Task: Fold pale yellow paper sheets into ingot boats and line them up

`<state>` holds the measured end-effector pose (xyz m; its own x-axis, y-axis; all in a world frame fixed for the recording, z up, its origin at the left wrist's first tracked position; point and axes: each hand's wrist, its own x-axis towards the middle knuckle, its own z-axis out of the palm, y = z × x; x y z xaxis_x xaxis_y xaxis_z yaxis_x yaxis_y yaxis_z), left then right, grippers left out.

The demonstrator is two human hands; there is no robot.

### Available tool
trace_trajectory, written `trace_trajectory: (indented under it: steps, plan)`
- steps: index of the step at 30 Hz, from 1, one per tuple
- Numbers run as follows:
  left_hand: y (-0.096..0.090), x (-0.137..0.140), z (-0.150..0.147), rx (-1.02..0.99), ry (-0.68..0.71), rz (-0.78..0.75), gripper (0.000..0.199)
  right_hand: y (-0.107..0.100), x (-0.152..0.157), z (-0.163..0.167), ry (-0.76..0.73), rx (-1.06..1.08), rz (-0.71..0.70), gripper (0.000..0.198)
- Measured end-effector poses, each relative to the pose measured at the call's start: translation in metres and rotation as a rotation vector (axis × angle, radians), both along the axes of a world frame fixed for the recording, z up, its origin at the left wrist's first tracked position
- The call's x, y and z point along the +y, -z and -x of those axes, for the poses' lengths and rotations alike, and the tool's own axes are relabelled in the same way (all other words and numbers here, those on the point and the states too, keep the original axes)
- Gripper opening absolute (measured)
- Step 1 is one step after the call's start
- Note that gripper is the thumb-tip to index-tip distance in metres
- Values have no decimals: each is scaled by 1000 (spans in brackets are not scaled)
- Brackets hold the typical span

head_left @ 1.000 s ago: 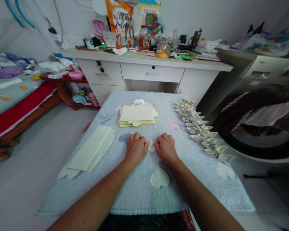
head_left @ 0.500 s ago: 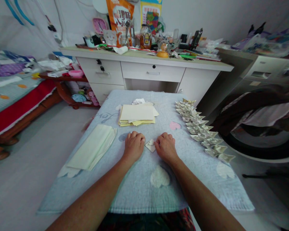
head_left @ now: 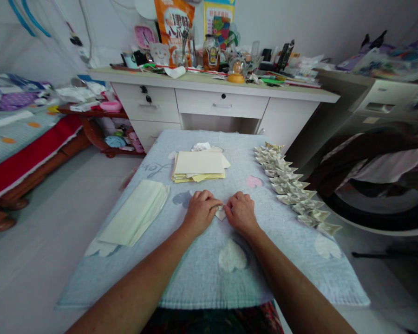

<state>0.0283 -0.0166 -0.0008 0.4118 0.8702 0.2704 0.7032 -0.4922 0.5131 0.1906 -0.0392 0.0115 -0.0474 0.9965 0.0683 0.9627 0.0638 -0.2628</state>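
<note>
Two hands meet at the middle of a light blue cloth [head_left: 202,273] spread over a table. The left hand [head_left: 201,212] and the right hand [head_left: 241,212] both have their fingers curled down onto a small folded paper piece [head_left: 221,214], which lies on the cloth between them, pinched at its edges by both. Half a second ago the hands sat apart and the paper showed as an open diamond in the gap; now the left hand has slid right and the two have closed in, so only a small white corner of the paper peeps out below the knuckles. A second ago they were also close on the paper, so the gap opened and shut again.

Beyond the hands lies a stack of pale yellow sheets [head_left: 199,165], unmoved, and to the left a folded cream bundle [head_left: 134,212]. Along the right edge of the cloth runs a row of finished folded paper shapes [head_left: 292,188], unchanged in number as far as can be told.

Grey script on the cloth near the stack is partly readable as "Love" [head_left: 155,167]. On the cluttered desk [head_left: 216,86] behind, an orange bag [head_left: 172,21] carries large white Chinese characters, too blurred to read with certainty. A pink clock [head_left: 143,37] stands beside it.
</note>
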Motion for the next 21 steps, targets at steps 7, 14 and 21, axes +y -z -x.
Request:
trace_trajectory:
  steps: [7,14,21]
  plan:
    - [3,0,1,25,10,28,24,0,1,-2,11,17,-6,18]
    - [3,2,1,33,-1,56,23,-3,2,-7,10,44,44,16]
    - [3,4,2,28,11,41,24,-4,4,-20,24,149,58,13]
